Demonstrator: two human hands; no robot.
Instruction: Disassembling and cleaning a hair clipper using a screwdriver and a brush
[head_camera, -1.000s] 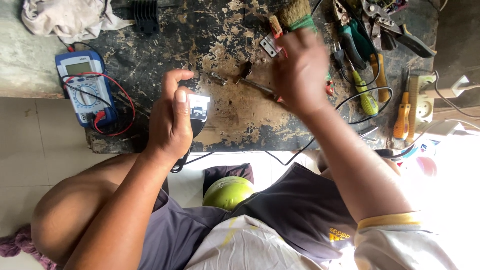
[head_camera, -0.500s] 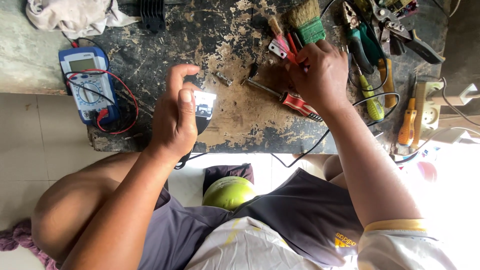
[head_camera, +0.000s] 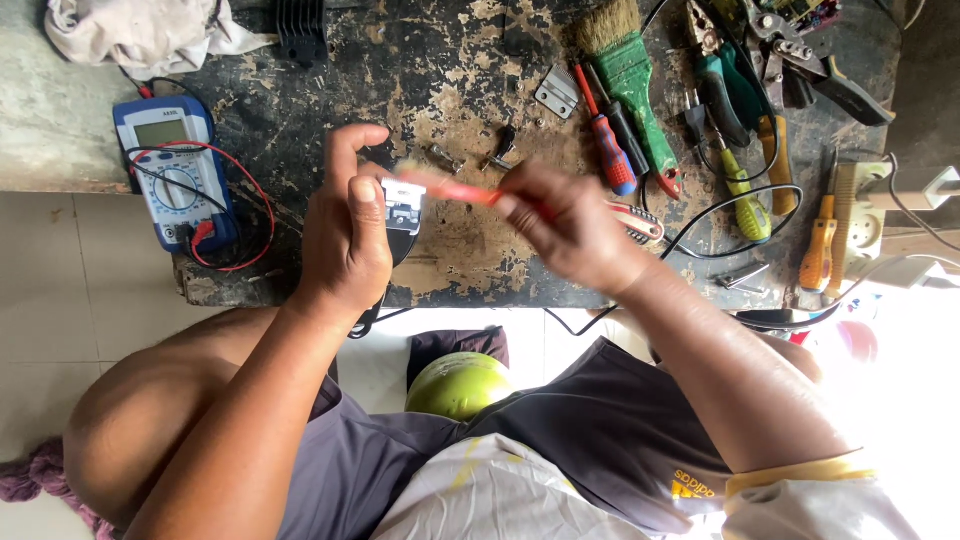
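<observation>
The left hand (head_camera: 345, 235) grips a small dark device with a pale metal toothed head (head_camera: 404, 207), fingers wrapped around its body so most of it is hidden, held just above the scarred, flaking worktop (head_camera: 440, 80). The right hand (head_camera: 575, 225) pinches a thin orange-red brush (head_camera: 450, 187), blurred, its pale tip touching the metal head. Behind lie a blue multimeter (head_camera: 170, 165) with red and black leads, a green-handled paintbrush (head_camera: 630, 70) with stiff tan bristles, a red-and-blue screwdriver (head_camera: 605, 135) and a crumpled grey rag (head_camera: 140, 35). Tools at the far right are cut off and washed out by glare.
</observation>
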